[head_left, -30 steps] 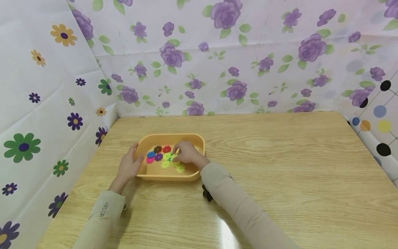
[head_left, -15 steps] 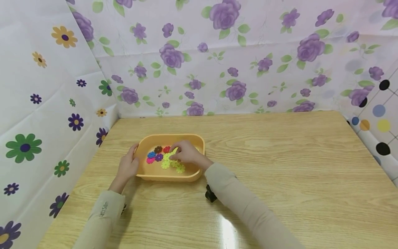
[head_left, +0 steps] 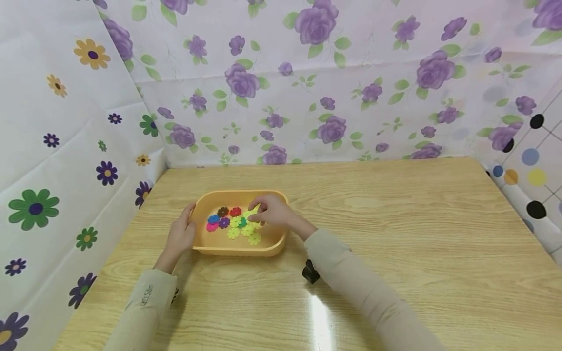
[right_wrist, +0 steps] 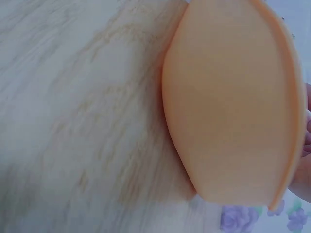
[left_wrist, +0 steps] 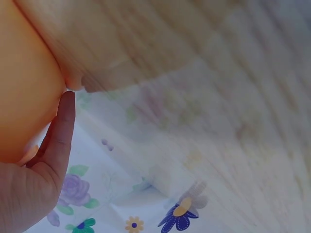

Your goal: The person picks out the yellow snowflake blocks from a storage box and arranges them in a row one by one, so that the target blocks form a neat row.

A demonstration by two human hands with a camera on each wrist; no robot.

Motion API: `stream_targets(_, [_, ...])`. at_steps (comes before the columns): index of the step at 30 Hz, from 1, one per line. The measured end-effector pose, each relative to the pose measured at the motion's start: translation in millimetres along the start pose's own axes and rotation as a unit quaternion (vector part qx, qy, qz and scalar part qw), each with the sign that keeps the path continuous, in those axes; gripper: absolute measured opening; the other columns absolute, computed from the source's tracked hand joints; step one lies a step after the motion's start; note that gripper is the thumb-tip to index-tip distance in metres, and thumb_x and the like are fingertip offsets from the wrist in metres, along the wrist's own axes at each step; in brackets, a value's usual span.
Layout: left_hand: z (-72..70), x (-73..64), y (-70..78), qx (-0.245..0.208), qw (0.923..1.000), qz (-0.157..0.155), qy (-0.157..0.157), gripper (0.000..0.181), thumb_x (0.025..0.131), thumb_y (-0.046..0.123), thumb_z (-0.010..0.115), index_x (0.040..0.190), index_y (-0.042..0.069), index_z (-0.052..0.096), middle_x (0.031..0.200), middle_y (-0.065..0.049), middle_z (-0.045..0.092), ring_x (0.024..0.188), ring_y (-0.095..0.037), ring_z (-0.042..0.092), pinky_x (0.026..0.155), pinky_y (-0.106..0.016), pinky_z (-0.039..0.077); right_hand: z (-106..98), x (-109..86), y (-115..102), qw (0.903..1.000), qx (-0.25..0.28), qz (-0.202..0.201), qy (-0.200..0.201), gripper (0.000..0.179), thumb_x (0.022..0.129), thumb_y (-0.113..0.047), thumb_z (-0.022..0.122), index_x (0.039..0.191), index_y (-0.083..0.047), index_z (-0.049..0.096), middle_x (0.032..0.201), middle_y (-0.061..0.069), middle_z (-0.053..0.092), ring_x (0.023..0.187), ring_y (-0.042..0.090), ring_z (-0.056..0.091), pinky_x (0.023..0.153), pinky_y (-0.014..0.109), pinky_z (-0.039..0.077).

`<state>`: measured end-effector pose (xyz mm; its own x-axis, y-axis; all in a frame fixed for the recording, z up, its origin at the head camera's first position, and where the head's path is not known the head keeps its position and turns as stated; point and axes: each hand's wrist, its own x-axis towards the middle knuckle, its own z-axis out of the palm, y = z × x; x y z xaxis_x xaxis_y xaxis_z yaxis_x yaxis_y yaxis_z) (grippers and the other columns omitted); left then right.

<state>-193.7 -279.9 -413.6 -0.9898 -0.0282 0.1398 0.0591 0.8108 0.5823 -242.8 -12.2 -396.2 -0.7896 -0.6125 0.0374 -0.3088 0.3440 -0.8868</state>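
An orange plastic tray (head_left: 210, 250) stands on the table at left of centre in the head view. My left hand (head_left: 180, 235) grips its left end, thumb at the rim; in the left wrist view a straight finger (left_wrist: 65, 124) lies against the outer wall. My right hand (head_left: 274, 212) reaches over the right end and pinches a yellow flower-shaped disc (head_left: 250, 213), partly hidden by the fingers. Below lie several more yellow discs (head_left: 233, 232) and a green disc (head_left: 242, 223). Leftward are brown (head_left: 223, 211), red, blue, pink and purple discs.
The wood-grain table (head_left: 395, 253) extends right of the tray. A floral sheet (head_left: 281, 83) hangs along its back edge, with another patterned sheet on the left. A small black object (head_left: 311, 272) shows beside the right sleeve.
My right hand has moved right within the tray, the yellow disc moving along with it. The green disc shows more plainly now. My left hand keeps its place on the tray's end.
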Motion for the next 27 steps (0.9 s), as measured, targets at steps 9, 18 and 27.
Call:
stream_targets(9, [-1.1,-0.8,-1.7,0.003,1.0000,-0.007,-0.005,0.049,0.087,-0.002,0.031,0.136,-0.006,0.029,0.124,-0.038,0.042,0.108,-0.048,0.046,0.091,-0.057,0.036,-17.5,-9.4,5.9,0.9997,0.017,0.001,0.015,0.027,0.083,-0.013,0.066,0.106,0.001,0.062,0.074,0.025,0.063,0.070,0.041,0.061,0.065,0.047,0.051])
stream_targets(18, [0.2,-0.2,-0.1,0.005,1.0000,-0.003,-0.001,0.049,0.087,-0.002,0.031,0.135,-0.007,0.030,0.122,-0.038,0.044,0.103,-0.047,0.048,0.089,-0.057,0.038,-42.6,-21.6,13.6,0.9983,0.023,0.017,0.051,0.029,0.082,-0.013,0.068,0.107,0.000,0.063,0.070,0.020,0.062,0.068,0.037,0.061,0.059,0.043,0.051])
stream_targets(27, [0.8,0.7,-0.1,0.002,1.0000,0.004,0.001,0.048,0.087,-0.002,0.031,0.135,-0.007,0.031,0.120,-0.038,0.045,0.098,-0.045,0.049,0.086,-0.057,0.039,-68.0,-29.9,29.5,0.9917,0.050,0.028,0.115,0.026,0.083,-0.013,0.067,0.107,-0.003,0.063,0.077,0.021,0.062,0.063,0.026,0.062,0.058,0.036,0.051])
